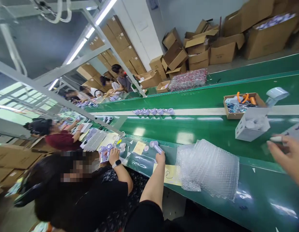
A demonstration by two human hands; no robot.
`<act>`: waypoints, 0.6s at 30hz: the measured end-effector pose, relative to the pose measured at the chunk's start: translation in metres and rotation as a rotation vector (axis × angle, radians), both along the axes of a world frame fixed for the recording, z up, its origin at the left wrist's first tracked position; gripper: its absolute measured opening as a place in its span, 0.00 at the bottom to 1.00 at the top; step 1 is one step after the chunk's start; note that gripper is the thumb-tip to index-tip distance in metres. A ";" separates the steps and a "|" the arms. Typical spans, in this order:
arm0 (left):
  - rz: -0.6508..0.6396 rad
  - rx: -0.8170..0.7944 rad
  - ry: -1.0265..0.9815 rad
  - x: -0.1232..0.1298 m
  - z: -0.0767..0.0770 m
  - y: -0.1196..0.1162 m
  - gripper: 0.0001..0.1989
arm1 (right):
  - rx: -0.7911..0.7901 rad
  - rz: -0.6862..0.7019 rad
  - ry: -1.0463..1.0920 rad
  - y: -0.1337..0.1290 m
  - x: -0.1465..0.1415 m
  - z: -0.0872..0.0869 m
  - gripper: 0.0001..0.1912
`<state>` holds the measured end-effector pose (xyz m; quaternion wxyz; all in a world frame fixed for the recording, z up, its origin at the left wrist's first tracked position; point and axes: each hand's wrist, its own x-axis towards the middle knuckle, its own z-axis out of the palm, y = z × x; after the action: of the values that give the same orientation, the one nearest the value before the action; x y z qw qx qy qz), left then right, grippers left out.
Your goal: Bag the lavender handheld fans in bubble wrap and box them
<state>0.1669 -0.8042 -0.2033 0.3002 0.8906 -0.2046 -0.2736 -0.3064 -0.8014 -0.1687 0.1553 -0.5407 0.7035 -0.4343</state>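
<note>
My left hand (160, 157) is closed around the handle of a lavender handheld fan (157, 147); its round head points away from me over the near bench edge. At the far right, my right hand (288, 156) is blurred, with thumb and index finger apart. A small white piece (275, 139) shows at the index fingertip; whether it is worn or held is unclear. Just behind this hand is a white printed box (295, 131), cut by the frame edge. An open white box (252, 127) with white contents stands left of it. Bubble-wrap bags (212, 169) lie between my hands.
Several lavender fans (153, 111) line the belt's middle strip. A cardboard tray (245, 104) holds orange-handled tools, beside a white fan-like item (277, 95). A co-worker at left holds two fans (105, 152). Yellow paper (172, 175) lies under the bags. A slanted metal post (104, 125) crosses the left.
</note>
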 end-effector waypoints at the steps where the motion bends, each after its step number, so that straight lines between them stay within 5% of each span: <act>1: -0.009 -0.033 0.077 -0.008 0.000 0.001 0.12 | 0.139 0.007 -0.124 0.021 0.018 0.002 0.11; 4: -0.067 -0.134 0.328 -0.058 -0.003 0.019 0.14 | 0.539 0.162 -0.776 0.065 0.079 -0.011 0.14; 6: -0.172 -0.177 0.516 -0.105 -0.005 0.047 0.15 | 0.675 0.147 -1.190 0.074 0.115 -0.023 0.15; 8: -0.408 -0.218 0.829 -0.148 -0.008 0.078 0.18 | 0.682 0.175 -1.493 0.074 0.137 -0.031 0.13; 10: -0.814 -0.170 0.846 -0.178 -0.010 0.101 0.20 | 0.619 0.113 -1.588 0.073 0.141 -0.034 0.09; 14: -1.725 -0.204 -0.012 -0.187 -0.017 0.107 0.17 | 0.517 -0.088 -1.508 0.088 0.102 -0.032 0.05; 16: -1.973 -0.198 -0.473 -0.181 -0.023 0.098 0.11 | 0.539 -0.129 -1.422 0.106 0.073 -0.032 0.10; 18: -2.112 -0.135 -0.692 -0.179 -0.029 0.090 0.08 | 0.605 -0.146 -1.349 0.128 0.048 -0.033 0.13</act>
<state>-0.0120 -0.7141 -0.2320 -0.1088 0.2791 -0.9469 -0.1170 -0.2586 -0.6737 -0.2013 0.6664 -0.0420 0.5783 -0.4687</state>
